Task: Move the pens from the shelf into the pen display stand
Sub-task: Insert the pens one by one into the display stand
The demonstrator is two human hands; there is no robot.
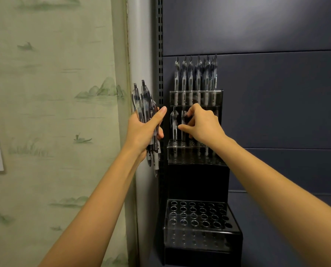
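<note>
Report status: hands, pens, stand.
Left hand grips pen bundle. Right hand seating pen in middle tier. Top tier full, bottom tier empty. Nothing blocking.

The one camera sits on my head, looking forward and slightly down along both my outstretched forearms. It faces the dark shelf back panel [276, 93] at about arm's reach, with the tiered pen display stand [197, 182] near the centre and the wallpapered wall [55, 112] filling the left side.

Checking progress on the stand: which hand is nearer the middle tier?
Right. The right hand is above the middle tier, gripping a pen there; the left hand holds a pen bundle off to its left.
</note>
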